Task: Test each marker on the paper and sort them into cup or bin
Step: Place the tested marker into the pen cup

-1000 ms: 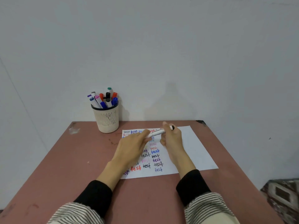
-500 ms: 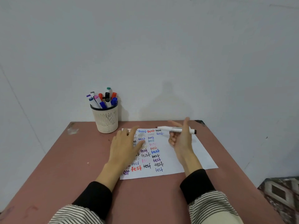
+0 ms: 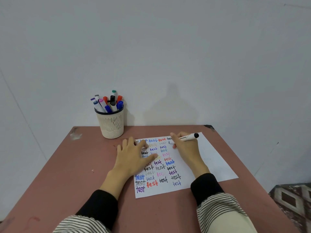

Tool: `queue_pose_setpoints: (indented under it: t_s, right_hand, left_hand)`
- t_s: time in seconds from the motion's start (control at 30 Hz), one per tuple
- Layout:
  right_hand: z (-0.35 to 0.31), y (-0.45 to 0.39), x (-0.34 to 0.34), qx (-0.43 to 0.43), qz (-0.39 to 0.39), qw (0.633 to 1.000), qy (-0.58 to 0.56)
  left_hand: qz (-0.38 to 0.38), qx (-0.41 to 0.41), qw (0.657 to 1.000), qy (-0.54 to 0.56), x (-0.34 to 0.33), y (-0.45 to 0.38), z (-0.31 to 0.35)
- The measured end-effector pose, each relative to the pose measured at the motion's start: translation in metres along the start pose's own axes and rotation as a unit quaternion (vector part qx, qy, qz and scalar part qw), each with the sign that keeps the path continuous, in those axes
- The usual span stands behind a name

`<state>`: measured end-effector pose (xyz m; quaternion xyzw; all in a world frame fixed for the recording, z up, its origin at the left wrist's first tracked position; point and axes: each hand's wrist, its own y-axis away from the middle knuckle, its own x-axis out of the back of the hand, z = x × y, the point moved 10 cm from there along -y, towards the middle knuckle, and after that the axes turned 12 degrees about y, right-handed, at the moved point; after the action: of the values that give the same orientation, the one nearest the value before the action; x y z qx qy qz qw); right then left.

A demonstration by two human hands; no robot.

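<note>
reddish-brown table (image 3: 70, 174) w/ a white paper (image 3: 213, 158) on its far right part. the left hand (image 3: 134, 157) lies flat on the paper's left side, fingers straight and spread, and hides several written words under it. the right hand (image 3: 185, 148) grips a white marker (image 3: 189, 136) w/ a black end in curled fingers; the marker sits at the paper's far edge, tip end down by the sheet, but the tip is mostly hidden by the fingers, so contact can't be told. print on the barrel is too small to read.

writing: the word "test" repeated in rows in black, blue, red, purple, pink and faint grey; approx 30 readable, exact count unclear since some are covered or very pale.

one cream mesh cup (image 3: 111, 125) stands at the far left of the table, against the wall (image 3: 185, 56). approx 10 capped markers in cup (image 3: 109, 102), some overlapping so count isn't sure. patterned floor (image 3: 292, 199) is cut off at the right edge. striped sleeves (image 3: 218, 209) w/ black cuffs are cut off at the near edge.
</note>
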<state>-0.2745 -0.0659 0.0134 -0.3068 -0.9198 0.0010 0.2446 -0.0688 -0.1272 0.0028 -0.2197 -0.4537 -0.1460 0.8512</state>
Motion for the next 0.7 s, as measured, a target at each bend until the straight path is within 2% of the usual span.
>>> queue_pose_setpoints:
  t_s: [0.3,0.7]
  right_hand:
    - [0.0038,-0.002,-0.0079,-0.008,-0.017,0.999,0.034]
    - [0.0024,0.001,-0.0055,-0.001,-0.011,1.0,0.01]
  left_hand:
    - [-0.011,0.005,1.0,0.009,-0.0024,-0.001,-0.0023]
    - [-0.013,0.009,1.0,-0.001,-0.0022,-0.0005,-0.0028]
